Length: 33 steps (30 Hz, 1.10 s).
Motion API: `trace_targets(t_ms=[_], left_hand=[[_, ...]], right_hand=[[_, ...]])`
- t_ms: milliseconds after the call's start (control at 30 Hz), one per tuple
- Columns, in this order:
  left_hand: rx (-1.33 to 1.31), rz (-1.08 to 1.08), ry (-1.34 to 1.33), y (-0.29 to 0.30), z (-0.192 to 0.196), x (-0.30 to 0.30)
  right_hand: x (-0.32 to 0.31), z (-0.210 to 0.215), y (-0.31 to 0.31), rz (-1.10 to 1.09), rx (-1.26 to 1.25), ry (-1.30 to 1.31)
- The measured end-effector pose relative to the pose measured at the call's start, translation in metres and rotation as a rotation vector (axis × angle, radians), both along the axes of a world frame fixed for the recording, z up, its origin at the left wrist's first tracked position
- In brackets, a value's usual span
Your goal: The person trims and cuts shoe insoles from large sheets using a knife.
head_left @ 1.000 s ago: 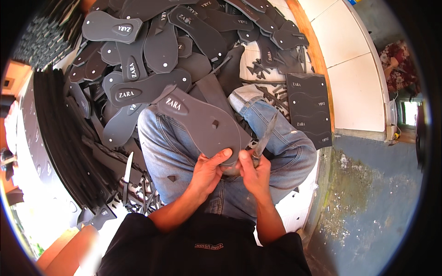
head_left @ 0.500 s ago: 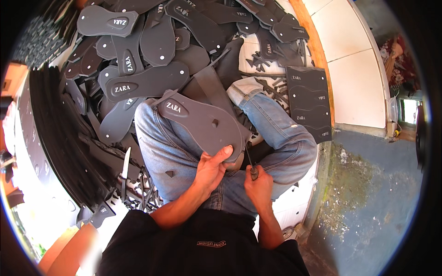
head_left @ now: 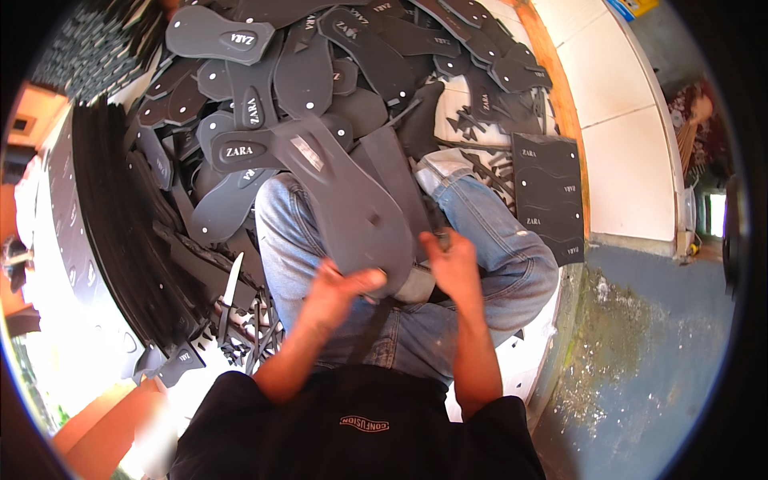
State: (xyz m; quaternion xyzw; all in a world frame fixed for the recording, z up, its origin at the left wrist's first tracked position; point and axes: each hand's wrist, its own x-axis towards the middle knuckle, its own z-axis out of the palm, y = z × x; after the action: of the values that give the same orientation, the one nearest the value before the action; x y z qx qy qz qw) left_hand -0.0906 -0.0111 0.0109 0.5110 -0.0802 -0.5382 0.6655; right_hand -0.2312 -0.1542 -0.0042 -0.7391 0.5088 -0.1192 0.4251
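A dark grey foam shoe sole lies tilted over my lap, its narrow end pointing away to the upper left. My left hand grips its wide near end, thumb on top. A small dark scrap rests on the sole's middle. Just right of the sole, my right hand is closed, blurred by motion, around the handle of a thin-bladed knife; its blade is hard to make out. Under the sole, a dark strip of sheet lies across the pile's near side.
Many cut soles are heaped ahead of me. A stack of long dark strips curves along the left. Another knife with a pale blade stands among offcuts by my left knee. An uncut printed sheet lies right, beside a wooden edge.
The sole has swung to a steeper angle, its narrow end now farther away and blurred. My right hand has risen and moved away from me. The view has shifted slightly.
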Motion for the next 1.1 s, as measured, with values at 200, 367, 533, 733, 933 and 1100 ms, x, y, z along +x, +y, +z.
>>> trace_targets(t_ms=[200, 367, 533, 733, 933, 1100], left_hand=[[-0.153, 0.661, -0.283, -0.01, 0.026, 0.167], [0.319, -0.04, -1.113, 0.005, -0.01, 0.106], [0.036, -0.446, -1.06, -0.035, -0.06, 0.025], [0.033, -0.415, -1.093, -0.041, -0.07, 0.022], [0.019, -0.374, -1.046, -0.043, -0.067, 0.022], [0.016, -0.381, -1.036, -0.043, -0.072, 0.021]], right_hand=[[-0.089, 0.034, -0.081, -0.334, -0.111, 0.0], [-0.121, 0.008, -0.155, -0.243, -0.469, 0.444], [-0.1, -0.056, -0.201, -0.002, -0.521, 0.712], [-0.087, -0.085, -0.228, 0.005, -0.543, 0.837], [-0.086, -0.094, -0.241, 0.002, -0.521, 0.798], [-0.073, -0.096, -0.227, 0.088, -0.679, 0.828]])
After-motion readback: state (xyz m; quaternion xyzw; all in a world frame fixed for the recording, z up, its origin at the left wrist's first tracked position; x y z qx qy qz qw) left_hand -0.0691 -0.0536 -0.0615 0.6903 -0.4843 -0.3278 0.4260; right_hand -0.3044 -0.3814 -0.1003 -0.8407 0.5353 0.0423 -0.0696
